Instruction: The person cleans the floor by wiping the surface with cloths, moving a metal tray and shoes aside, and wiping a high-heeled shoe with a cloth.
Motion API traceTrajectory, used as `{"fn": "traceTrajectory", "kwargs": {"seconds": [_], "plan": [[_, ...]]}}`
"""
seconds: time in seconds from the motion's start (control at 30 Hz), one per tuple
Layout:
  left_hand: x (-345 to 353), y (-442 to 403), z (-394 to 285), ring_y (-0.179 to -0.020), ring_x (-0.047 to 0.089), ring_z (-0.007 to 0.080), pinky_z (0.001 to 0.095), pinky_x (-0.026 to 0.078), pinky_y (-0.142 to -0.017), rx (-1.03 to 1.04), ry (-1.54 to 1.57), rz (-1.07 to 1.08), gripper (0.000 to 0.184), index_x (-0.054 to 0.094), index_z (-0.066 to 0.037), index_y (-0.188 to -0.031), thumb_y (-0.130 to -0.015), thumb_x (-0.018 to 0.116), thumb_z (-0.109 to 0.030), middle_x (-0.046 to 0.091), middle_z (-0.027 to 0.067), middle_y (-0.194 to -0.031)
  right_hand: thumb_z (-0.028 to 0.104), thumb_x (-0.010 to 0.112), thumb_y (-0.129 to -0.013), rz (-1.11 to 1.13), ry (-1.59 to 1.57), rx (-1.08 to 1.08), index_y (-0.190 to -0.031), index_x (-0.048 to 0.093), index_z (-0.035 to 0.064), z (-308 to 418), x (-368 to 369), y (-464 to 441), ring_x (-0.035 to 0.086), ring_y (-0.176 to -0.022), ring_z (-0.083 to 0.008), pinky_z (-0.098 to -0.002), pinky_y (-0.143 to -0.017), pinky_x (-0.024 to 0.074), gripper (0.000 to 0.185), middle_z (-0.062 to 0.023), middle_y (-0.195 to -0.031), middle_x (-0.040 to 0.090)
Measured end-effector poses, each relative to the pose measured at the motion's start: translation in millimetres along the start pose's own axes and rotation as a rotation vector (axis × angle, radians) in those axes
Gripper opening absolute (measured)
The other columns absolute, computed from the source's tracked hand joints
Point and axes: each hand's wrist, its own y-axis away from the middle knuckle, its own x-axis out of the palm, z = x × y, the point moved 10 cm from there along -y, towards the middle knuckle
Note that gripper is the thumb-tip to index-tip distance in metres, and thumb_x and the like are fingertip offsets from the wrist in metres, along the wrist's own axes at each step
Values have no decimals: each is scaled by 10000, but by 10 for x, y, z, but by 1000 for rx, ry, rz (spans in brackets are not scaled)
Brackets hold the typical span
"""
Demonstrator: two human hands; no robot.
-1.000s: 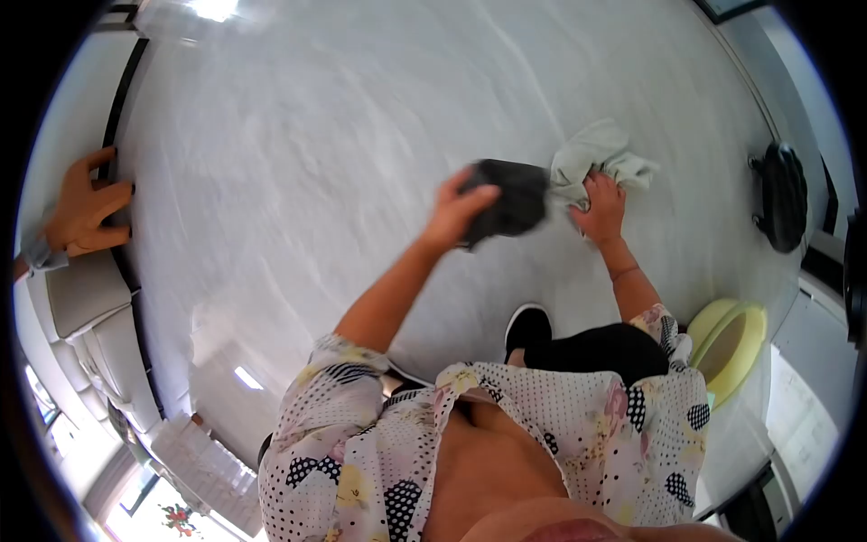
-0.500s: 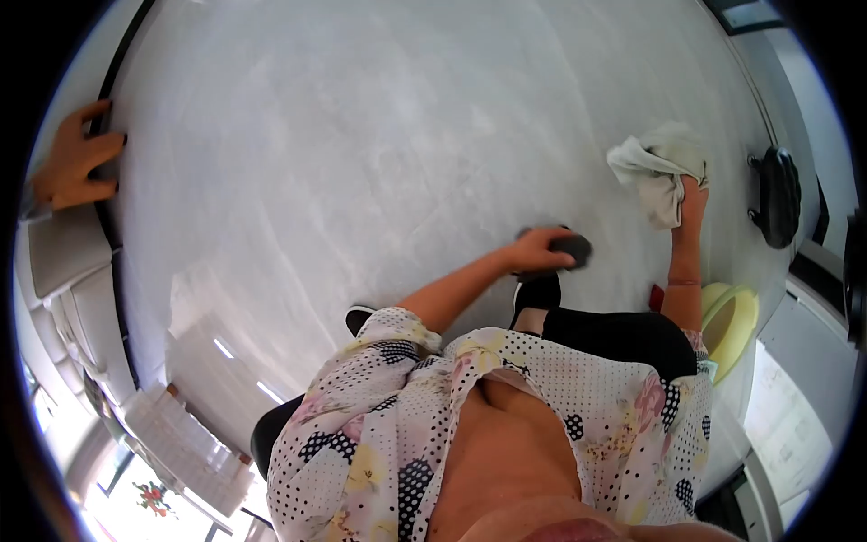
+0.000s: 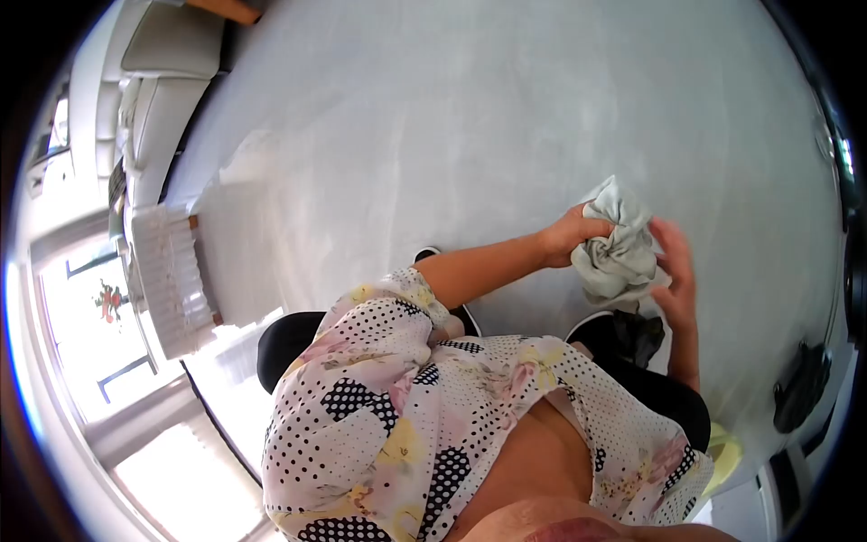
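Note:
A crumpled pale grey-white cloth (image 3: pixel 616 248) is bunched above the floor in front of my knees. My left hand (image 3: pixel 578 233) is closed on its left side, thumb pressed into the folds. At the cloth's right edge is my right hand (image 3: pixel 675 271), slightly blurred, with fingers and thumb apart; whether it touches the fabric I cannot tell. Below the cloth, beside my black-clad leg, a dark crumpled or shiny thing (image 3: pixel 641 336) shows in part; its kind is unclear.
Smooth grey floor (image 3: pixel 388 126) stretches ahead. A pale sofa (image 3: pixel 176 41) stands at upper left, a white-covered low table (image 3: pixel 170 271) below it. To the right lies a black object (image 3: pixel 802 388). Part of a yellow basin or bucket (image 3: pixel 725 456) shows near my right knee.
My left hand no longer holds the dark grey rounded thing and now grips the cloth. The cloth has come off the floor toward me; my right hand's fingers have spread. The view has turned.

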Motion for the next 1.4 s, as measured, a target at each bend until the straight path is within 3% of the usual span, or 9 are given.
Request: {"fn": "traceTrajectory", "kwargs": {"seconds": [0.27, 0.4, 0.5, 0.73, 0.83, 1.07, 1.13, 1.3, 1.4], "plan": [[-1218, 361, -1598, -967, 614, 170, 334, 503, -871, 133, -675, -216, 412, 568, -5, -1189, -790, 660, -55, 651, 73, -1060, 135, 572, -892, -387, 339, 288, -1262, 520, -13, -1596, -1571, 1423, 533, -1170, -255, -348, -939, 443, 401, -142, -1268, 553], [-2444, 978, -2258, -876, 623, 165, 333, 522, -790, 270, -690, -742, 290, 621, 27, -1050, -838, 662, -167, 654, 67, -1005, 136, 629, -857, -454, 510, 406, -1246, 549, 39, -1615, -1582, 2093, 562, -1125, -235, -359, -899, 460, 409, -119, -1249, 577], [-3070, 1152, -2417, -1117, 542, 211, 334, 411, -975, 315, -881, -836, 891, 197, -11, -1439, -812, 713, -379, 544, 156, -1243, 189, 719, -768, -355, 787, 231, -1246, 544, 63, -1197, -1101, 2082, 530, -1160, -319, -399, -956, 412, 524, -136, -1242, 571], [-2807, 714, -2331, -1218, 453, 366, 427, 370, -1017, 463, -1647, -1095, 901, 382, -28, -1388, -674, 796, -388, 471, 251, -1319, 282, 773, -653, -103, 1046, 363, -1321, 472, 101, -795, -544, 2137, 356, -1317, -332, -478, -1010, 313, 755, -146, -1433, 370], [-2577, -92, -1823, -1073, 537, 378, 428, 420, -943, 678, -1705, -834, 803, 502, -40, -1307, -662, 799, -413, 589, 229, -1146, 285, 776, -638, -111, 1032, 392, -1328, 468, 114, -1048, -497, 2282, 343, -1326, -332, -479, -999, 316, 775, -151, -1445, 352], [105, -1246, 656, -969, 576, 322, 437, 466, -819, 771, -1731, -24, 554, 616, -171, -1148, -634, 799, -270, 610, 129, -961, 271, 776, -585, -85, 1079, 393, -1332, 469, 133, -1031, -412, 2046, 349, -1316, -348, -480, -984, 326, 819, -155, -1447, 346], [319, -1423, 1478, -1049, 589, 299, 373, 463, -914, 159, -1439, 287, 534, 616, -137, -1142, -629, 751, -197, 635, 135, -1089, 256, 764, -579, -102, 1133, 423, -1316, 482, 128, -1101, -411, 2052, 355, -1311, -351, -483, -974, 337, 800, -158, -1439, 355], [633, -737, 878, -1029, 604, 180, 347, 479, -906, -52, -841, 433, 571, 597, -84, -1173, -636, 792, -112, 654, 63, -1084, 193, 738, -584, -52, 1074, 604, -1266, 517, 121, -1533, -452, 2231, 376, -1297, -354, -482, -947, 369, 721, -162, -1402, 398], [-428, -280, -334, -931, 620, 171, 343, 532, -813, -20, -742, -2, 606, 566, -59, -1197, -636, 793, -47, 660, 60, -1026, 118, 730, -591, -163, 1113, 387, -1235, 533, 113, -1318, -424, 2152, 399, -1282, -360, -487, -949, 375, 673, -166, -1382, 427]]}}
